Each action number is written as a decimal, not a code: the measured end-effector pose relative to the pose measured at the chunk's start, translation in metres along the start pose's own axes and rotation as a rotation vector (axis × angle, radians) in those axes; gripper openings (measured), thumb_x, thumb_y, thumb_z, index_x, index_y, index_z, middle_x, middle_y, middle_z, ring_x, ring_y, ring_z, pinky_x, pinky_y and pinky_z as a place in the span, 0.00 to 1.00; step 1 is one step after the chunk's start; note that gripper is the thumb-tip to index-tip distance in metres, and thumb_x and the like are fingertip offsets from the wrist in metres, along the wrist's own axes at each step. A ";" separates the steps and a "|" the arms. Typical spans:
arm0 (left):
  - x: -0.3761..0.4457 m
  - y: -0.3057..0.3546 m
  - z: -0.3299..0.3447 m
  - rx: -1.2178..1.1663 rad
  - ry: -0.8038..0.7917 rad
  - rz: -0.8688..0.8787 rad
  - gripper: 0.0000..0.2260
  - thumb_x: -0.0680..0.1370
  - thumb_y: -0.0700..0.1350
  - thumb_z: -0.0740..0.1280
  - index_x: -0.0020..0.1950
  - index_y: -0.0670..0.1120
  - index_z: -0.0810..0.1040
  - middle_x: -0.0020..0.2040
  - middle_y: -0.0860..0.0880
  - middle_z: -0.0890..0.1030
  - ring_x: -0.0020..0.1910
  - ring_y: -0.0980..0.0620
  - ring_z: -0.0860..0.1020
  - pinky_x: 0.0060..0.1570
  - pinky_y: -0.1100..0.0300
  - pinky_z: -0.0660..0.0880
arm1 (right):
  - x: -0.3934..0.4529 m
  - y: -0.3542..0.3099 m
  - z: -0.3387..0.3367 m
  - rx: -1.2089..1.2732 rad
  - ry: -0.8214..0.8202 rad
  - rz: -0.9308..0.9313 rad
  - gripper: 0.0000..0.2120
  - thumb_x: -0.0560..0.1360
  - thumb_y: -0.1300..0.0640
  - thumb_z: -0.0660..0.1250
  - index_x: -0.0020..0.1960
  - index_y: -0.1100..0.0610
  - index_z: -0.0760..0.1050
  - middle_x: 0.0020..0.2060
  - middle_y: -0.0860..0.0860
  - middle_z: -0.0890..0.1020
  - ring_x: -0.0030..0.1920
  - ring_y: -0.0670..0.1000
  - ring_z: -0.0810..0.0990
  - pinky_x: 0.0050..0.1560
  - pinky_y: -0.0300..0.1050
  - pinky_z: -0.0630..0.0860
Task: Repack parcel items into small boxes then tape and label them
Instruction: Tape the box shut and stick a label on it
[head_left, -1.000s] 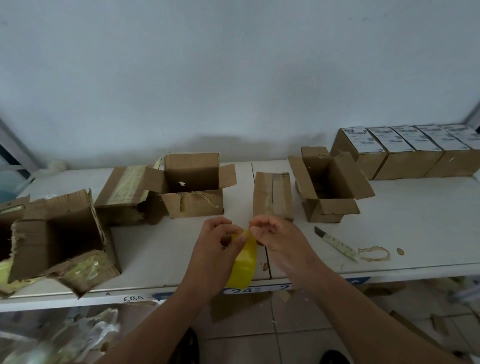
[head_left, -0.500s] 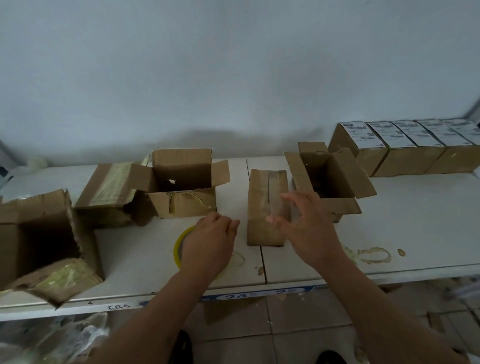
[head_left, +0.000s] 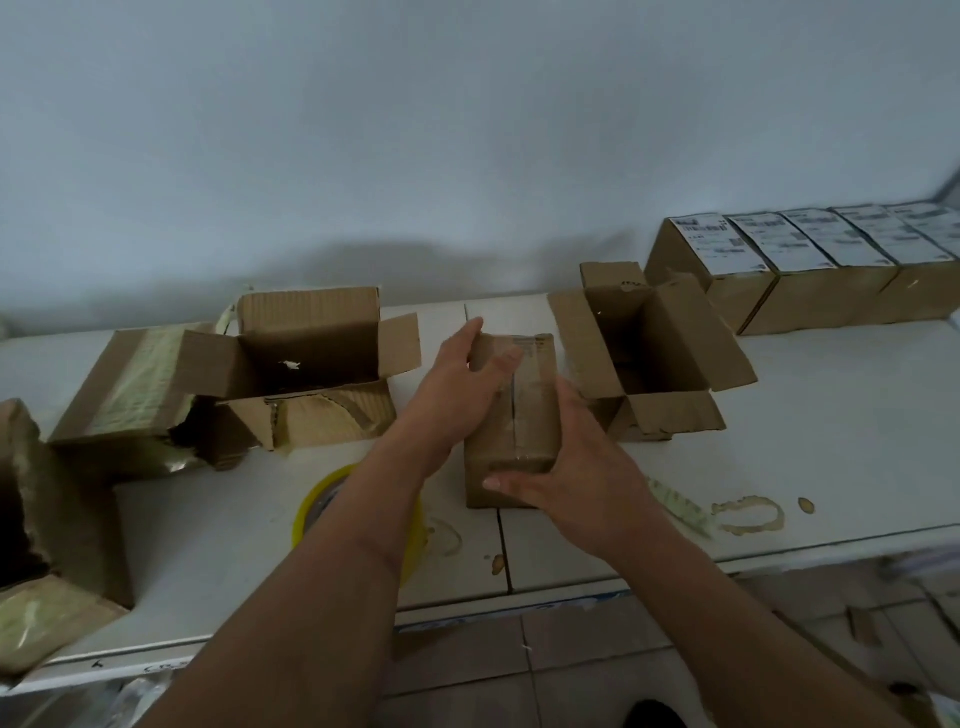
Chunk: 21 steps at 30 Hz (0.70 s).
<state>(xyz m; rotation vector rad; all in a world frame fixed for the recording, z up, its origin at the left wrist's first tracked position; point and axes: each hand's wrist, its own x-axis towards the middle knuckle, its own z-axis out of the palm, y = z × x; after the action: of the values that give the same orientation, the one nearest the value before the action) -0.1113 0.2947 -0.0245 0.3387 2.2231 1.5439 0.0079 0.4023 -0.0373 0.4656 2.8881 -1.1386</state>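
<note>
White table: both hands grasp the taped box, left forearm half-hiding the tape roll.

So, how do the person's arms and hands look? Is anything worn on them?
Both forearms are bare up to the frame edge: no sleeves show. The left hand and the right hand wear no gloves, and no rings, watch or bracelet show. One short, plain nail shows on the right thumb.
</note>
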 end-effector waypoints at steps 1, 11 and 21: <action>0.003 0.001 -0.001 0.072 0.005 0.009 0.28 0.79 0.61 0.62 0.77 0.57 0.60 0.73 0.51 0.62 0.64 0.51 0.67 0.57 0.55 0.71 | -0.001 0.000 -0.001 -0.018 -0.016 0.006 0.60 0.65 0.33 0.73 0.78 0.47 0.35 0.78 0.46 0.54 0.74 0.49 0.61 0.73 0.52 0.63; 0.020 0.001 0.005 0.558 0.073 0.055 0.22 0.76 0.68 0.60 0.51 0.50 0.77 0.49 0.50 0.77 0.45 0.52 0.75 0.46 0.54 0.75 | -0.019 0.005 0.002 -0.063 -0.098 0.008 0.58 0.65 0.35 0.74 0.79 0.49 0.39 0.74 0.46 0.63 0.69 0.48 0.68 0.67 0.43 0.67; 0.018 -0.002 -0.005 0.292 0.026 -0.034 0.21 0.76 0.66 0.61 0.48 0.50 0.81 0.46 0.50 0.80 0.45 0.50 0.78 0.48 0.52 0.77 | -0.022 0.007 0.013 0.237 -0.084 0.024 0.50 0.63 0.31 0.72 0.76 0.39 0.50 0.67 0.40 0.69 0.63 0.41 0.72 0.64 0.45 0.74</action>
<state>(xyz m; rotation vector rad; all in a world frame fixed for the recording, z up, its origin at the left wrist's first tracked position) -0.1295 0.2978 -0.0287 0.3649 2.4645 1.2129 0.0299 0.3922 -0.0490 0.4424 2.6815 -1.4667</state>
